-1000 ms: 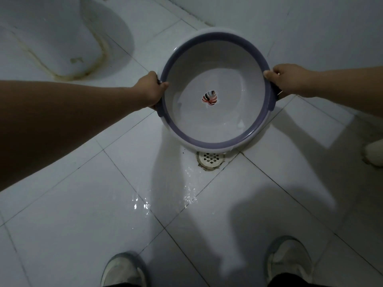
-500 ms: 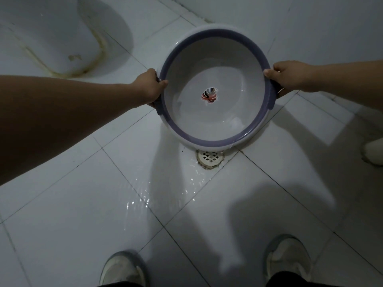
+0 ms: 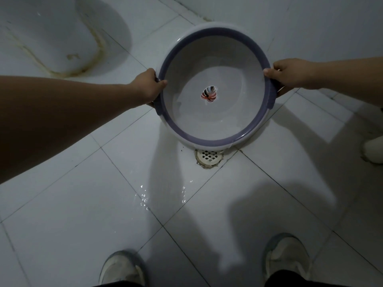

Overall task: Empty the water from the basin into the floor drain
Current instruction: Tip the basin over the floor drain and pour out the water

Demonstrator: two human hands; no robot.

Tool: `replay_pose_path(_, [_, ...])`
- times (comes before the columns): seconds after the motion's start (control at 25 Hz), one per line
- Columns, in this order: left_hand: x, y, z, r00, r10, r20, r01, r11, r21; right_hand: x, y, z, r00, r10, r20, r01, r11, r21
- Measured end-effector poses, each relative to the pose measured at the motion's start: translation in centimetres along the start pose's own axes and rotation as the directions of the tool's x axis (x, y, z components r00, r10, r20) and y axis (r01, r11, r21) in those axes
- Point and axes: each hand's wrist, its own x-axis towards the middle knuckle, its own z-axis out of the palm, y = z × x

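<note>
I hold a round white basin [image 3: 228, 112] with a purple rim and a leaf sticker in its middle. It is tipped toward me, its near lip just above the floor drain [image 3: 209, 157]. My left hand [image 3: 148, 85] grips the basin's left edge and my right hand [image 3: 290, 74] grips the right edge. Only a thin film of water shows low inside the basin. The drain is a pale round grate set in the white tiles, partly hidden by the basin's lip.
Wet patches glisten on the tiles [image 3: 143, 198] in front of the drain. A squat toilet pan [image 3: 62, 42] lies at the upper left. My two shoes [image 3: 122, 268] stand at the bottom. A white object [image 3: 374, 150] sits at the right edge.
The basin has stayed held over the drain, tilted slightly more toward me. The small pool of water at its low side has thinned, and the wet sheen on the tiles has shifted.
</note>
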Motion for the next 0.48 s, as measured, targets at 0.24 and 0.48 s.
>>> replay_pose_path(0.24, [-0.08, -0.18, -0.21, 1.0, 0.02, 0.012, -0.02, 1.0, -0.012, -0.07, 0.09, -0.16, 1.0, -0.025, 0.015, 0.025, 1.0, 0.003])
replay_pose_path(0.48, [-0.25, -0.44, -0.06, 0.999, 0.028, 0.016, -0.027, 1.0, -0.012, -0.27, 0.15, -0.28, 0.999, -0.041, 0.001, 0.041, 0.999, -0.015])
